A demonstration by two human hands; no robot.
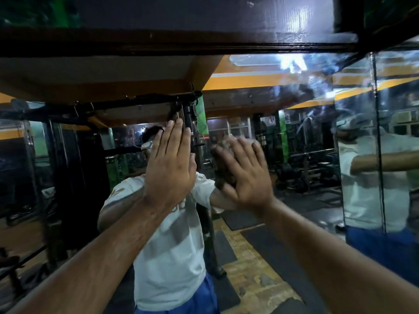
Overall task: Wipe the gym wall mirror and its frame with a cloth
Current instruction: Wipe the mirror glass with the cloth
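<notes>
The wall mirror (283,137) fills the view, with its dark wooden frame (181,45) running along the top. My left hand (170,164) lies flat on the glass, fingers straight and together, pointing up. My right hand (244,175) presses a pale crumpled cloth (229,141) against the glass with straight fingers; only the cloth's upper edge shows above my fingertips. The right hand is a little blurred. Smears and streaks show on the upper right of the glass.
A vertical seam (377,141) joins a second mirror panel (399,155) at the right. The glass reflects a person in a white shirt, a black rack (190,123), gym machines and floor mats.
</notes>
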